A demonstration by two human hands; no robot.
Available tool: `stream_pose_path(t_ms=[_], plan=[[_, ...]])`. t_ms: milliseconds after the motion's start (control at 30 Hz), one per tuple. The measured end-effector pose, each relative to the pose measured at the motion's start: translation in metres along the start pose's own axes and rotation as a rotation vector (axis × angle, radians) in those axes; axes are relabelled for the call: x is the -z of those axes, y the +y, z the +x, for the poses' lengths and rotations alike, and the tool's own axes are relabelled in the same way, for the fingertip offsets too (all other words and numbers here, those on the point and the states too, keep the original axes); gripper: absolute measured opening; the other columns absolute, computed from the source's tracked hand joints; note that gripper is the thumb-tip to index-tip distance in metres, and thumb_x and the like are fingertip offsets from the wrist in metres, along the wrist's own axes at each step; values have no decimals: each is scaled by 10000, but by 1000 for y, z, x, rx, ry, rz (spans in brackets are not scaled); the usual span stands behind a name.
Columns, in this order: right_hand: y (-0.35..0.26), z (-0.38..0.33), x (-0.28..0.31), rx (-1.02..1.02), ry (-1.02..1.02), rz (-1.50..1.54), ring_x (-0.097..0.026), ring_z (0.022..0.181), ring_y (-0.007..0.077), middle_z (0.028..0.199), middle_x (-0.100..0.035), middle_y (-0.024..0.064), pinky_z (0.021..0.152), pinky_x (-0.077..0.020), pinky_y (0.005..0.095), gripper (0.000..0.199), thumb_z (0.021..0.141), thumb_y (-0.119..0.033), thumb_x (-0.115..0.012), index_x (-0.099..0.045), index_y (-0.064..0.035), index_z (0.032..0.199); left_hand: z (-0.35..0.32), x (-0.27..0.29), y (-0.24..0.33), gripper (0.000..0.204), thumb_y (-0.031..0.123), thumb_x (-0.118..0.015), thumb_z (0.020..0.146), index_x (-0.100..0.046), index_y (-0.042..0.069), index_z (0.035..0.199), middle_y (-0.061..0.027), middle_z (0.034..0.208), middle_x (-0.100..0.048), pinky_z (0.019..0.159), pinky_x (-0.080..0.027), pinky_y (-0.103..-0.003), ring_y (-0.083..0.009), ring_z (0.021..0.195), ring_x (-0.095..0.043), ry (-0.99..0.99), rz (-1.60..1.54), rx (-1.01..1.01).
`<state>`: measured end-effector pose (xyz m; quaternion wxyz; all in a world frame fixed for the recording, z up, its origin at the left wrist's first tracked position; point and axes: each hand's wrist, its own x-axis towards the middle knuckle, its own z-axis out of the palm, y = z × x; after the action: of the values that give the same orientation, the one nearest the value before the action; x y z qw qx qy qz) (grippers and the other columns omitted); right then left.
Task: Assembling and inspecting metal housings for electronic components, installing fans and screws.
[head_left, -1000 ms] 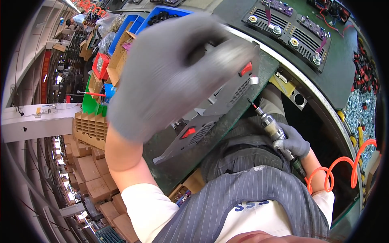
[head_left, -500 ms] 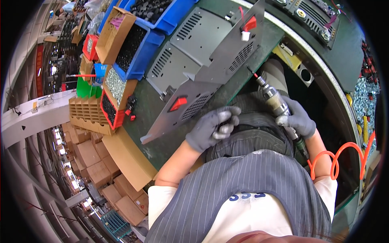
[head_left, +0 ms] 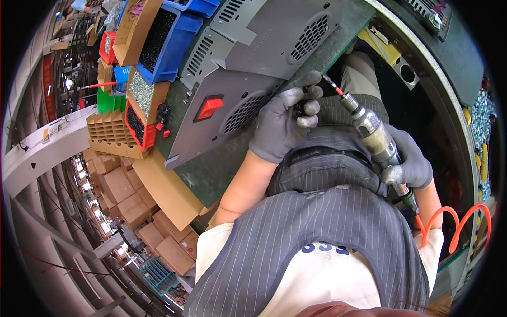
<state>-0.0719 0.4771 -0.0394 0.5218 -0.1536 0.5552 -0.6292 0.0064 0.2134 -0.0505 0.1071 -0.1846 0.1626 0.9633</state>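
My gloved right hand (head_left: pixel 409 161) is wrapped round a pneumatic screwdriver (head_left: pixel 376 134), its bit pointing up and left toward my left hand. An orange coiled air hose (head_left: pixel 450 224) runs from its lower end. My gloved left hand (head_left: pixel 288 119) has its fingers curled over several small dark pieces, perhaps screws, too small to make out. Just beyond that hand stands a grey metal panel (head_left: pixel 182 124) with a red rocker switch (head_left: pixel 211 108) and a honeycomb vent. A second grey panel (head_left: pixel 264 45) with another vent adjoins it.
Blue bins (head_left: pixel 179 45) of black small parts stand at the far left of the green bench (head_left: pixel 203 174). Beside them are a cardboard box of silver screws (head_left: pixel 141 91) and a red bin (head_left: pixel 141 127). Another metal unit (head_left: pixel 434 18) lies at the upper right.
My left hand has moved up and right, closer to the screwdriver's tip. The screwdriver and my right hand have shifted slightly right and down. The panels have turned, showing more of their faces.
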Motion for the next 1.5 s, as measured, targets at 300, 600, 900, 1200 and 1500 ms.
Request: stream_pose_path(t_ms=[300,600,900,1200,1500], plan=[[-4,2,-11,-38,-78,59,-588,735,148,882,-619,81,687,-471,251,836,493,-414,-836,-544,20,1144,2,-1,-1,370,265,-553,926,-514,-7,1173,-43,810,-578,470,-354,-166,-85,634,-431,-26,166,-85],[-6,1,-6,-39,-120,-9,-594,715,152,876,-618,85,679,-483,254,813,510,-407,-827,-540,13,1143,-4,-21,-4,285,260,-586,912,-616,-9,999,17,695,-544,422,-293,-142,-8,493,-381,197,561,-214],[-10,1,3,-9,-196,-217,-602,776,184,923,-611,107,743,-490,294,788,562,-386,-820,-524,0,1182,-8,-20,9,262,320,-617,887,-672,65,908,33,654,-551,423,-277,-129,18,485,-378,302,1019,-182],[-2,6,-4,4,-31,-68,-567,679,130,848,-603,50,644,-466,238,828,485,-436,-812,-546,25,1119,-77,-129,31,396,309,-787,643,-689,116,974,-55,662,-560,506,-384,-310,-198,542,-500,119,2277,-209],[-2,12,-6,72,-11,-10,-560,770,144,892,-589,64,722,-455,254,797,541,-403,-799,-536,11,1170,-27,-185,87,499,206,-712,739,-572,-5,1168,-128,1077,-636,849,-460,-295,-189,956,-617,303,2640,-262]])
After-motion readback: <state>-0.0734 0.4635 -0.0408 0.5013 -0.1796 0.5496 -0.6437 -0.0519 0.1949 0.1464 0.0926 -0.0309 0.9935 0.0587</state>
